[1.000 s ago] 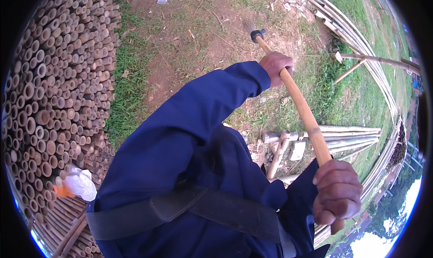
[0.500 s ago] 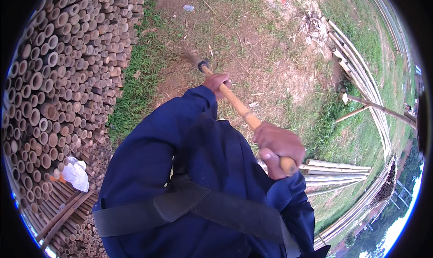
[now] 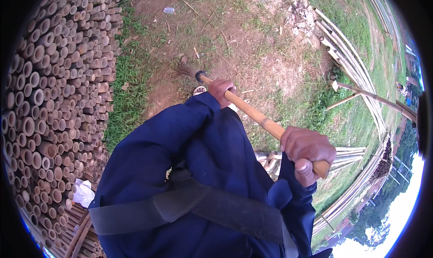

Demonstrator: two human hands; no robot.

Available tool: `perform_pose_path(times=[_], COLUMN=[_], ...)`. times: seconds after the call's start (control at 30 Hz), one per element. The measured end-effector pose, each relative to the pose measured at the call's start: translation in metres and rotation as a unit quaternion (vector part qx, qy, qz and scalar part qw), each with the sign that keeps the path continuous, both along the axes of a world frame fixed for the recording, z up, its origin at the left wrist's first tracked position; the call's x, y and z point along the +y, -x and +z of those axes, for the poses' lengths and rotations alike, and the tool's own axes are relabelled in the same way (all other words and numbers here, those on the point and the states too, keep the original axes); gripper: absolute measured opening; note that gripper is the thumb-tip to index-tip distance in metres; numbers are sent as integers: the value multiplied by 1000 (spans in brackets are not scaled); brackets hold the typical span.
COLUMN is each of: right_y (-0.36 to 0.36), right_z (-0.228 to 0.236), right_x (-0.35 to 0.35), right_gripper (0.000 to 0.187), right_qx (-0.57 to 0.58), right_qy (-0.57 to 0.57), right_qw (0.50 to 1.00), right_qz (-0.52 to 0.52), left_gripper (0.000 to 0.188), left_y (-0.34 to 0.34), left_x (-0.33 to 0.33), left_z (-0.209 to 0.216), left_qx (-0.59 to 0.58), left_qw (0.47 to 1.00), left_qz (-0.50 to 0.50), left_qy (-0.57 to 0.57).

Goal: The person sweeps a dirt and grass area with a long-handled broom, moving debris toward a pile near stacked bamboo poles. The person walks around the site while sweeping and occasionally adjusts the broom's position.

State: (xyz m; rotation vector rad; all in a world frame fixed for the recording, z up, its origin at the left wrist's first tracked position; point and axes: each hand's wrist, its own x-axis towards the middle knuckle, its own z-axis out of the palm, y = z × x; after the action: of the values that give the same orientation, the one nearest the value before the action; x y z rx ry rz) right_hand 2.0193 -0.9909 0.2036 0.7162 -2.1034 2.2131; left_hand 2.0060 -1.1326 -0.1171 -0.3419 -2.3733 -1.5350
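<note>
Gripping broom (image 3: 257,115), left hand (image 3: 221,92), right hand (image 3: 309,149); patchy grassy ground (image 3: 279,75), bamboo stack (image 3: 61,93) leftward.

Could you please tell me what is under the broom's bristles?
Brown soil shows around the broom's bristles; whatever lies directly beneath them is covered and cannot be seen.

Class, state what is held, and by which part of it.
A broom, by its handle: left hand near the dark collar, right hand near the free end.
</note>
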Motion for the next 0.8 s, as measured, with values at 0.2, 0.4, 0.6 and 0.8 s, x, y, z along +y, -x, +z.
perform_pose_path(times=[0.2,0.4,0.6,0.8], right_y=[11,29,35,65], right_z=[27,4,-27,16], right_x=[45,77,84,164], right_gripper=[50,49,51,43], right_qx=[165,39,-2,202], right_qy=[0,121,49,21], right_qw=[984,986,999,979], right_qz=[71,108,-15,24], left_gripper=[22,27,15,19], left_y=[77,28,79,135], left_x=[57,21,84,171], left_z=[59,46,-18,57], left_qx=[27,51,-25,1], left_qw=[994,997,998,997], left_qz=[-61,-12,-51,-58], left_qy=[-82,-50,-12,-54])
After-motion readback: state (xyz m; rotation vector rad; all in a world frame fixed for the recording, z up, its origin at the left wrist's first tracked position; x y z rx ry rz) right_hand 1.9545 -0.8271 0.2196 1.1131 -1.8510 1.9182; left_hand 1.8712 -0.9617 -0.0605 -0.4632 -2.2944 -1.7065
